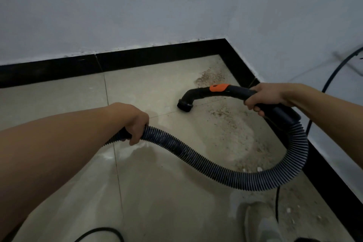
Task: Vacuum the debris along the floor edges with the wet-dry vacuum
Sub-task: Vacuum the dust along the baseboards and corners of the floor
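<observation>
Head view: the right hand (262, 98) is curled round the black wand handle (235, 92). The nozzle (184, 106) sits ahead and to the left of it, low over the floor (59, 100); I cannot tell whether it touches. The left hand (137, 124) grips the ribbed hose (216, 171). Debris (213, 77) lies in the corner beyond the right hand and runs beneath it along the baseboard (238, 65). The nozzle likely needs to swing right toward the skirting with its mouth kept low, while the left hand feeds slack.

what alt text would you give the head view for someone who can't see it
A person's right hand grips a black vacuum wand whose nozzle points down at debris in a corner of the tiled floor, while the left hand holds the ribbed hose. Black baseboard lines the walls.
</observation>
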The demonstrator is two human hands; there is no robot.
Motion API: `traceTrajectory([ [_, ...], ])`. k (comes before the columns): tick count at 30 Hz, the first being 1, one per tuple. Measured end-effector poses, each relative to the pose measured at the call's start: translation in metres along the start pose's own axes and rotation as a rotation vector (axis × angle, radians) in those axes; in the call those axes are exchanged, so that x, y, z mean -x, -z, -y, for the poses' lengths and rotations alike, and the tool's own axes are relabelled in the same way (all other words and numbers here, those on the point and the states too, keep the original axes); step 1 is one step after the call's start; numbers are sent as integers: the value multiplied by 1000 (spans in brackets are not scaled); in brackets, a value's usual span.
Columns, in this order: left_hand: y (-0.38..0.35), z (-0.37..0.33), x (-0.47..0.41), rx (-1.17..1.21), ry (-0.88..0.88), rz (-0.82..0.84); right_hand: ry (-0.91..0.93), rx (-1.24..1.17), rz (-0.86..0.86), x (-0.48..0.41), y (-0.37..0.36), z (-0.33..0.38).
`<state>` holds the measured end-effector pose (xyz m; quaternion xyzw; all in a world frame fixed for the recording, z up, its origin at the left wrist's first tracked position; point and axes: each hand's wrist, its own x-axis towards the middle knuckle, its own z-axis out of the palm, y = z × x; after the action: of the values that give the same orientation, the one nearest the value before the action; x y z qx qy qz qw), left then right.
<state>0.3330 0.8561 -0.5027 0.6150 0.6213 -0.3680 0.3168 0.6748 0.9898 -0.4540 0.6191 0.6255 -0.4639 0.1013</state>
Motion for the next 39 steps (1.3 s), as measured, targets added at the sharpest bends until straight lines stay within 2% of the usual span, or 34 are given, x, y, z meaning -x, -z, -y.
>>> traceTrajectory([
  [5,-6,-1,2,-4,5,100,-52,29,150,9,-2,13],
  [7,-7,0,5,-37,13,64,-28,21,95,7,-10,19],
  [11,-11,15,14,-89,74,-41,66,-14,-160,-8,-28,28],
  [13,-13,27,18,-87,102,-63,72,-19,-141,-11,-35,32],
  [15,-15,36,20,-83,119,-60,53,-14,-26,-9,-40,38],
  [17,-16,38,20,-71,120,-53,62,-1,16,-9,-48,45],
  [20,-19,37,19,-74,120,-95,128,24,-134,-16,-57,52],
  [22,-20,40,17,-67,122,-122,141,24,-161,-19,-57,52],
  [25,-17,45,14,-44,124,-132,118,-91,-139,-22,-49,51],
  [28,-13,46,12,-60,130,-164,103,-309,-145,-22,-37,48],
  [31,-8,53,10,-42,150,-181,123,-564,34,-13,-26,45],
  [33,-5,58,9,-13,160,-173,180,-626,114,-5,-31,46],
  [35,-3,56,7,0,156,-167,222,-475,99,2,-49,49],
  [39,-1,38,-1,18,87,-160,147,-75,11,7,-103,52],
])
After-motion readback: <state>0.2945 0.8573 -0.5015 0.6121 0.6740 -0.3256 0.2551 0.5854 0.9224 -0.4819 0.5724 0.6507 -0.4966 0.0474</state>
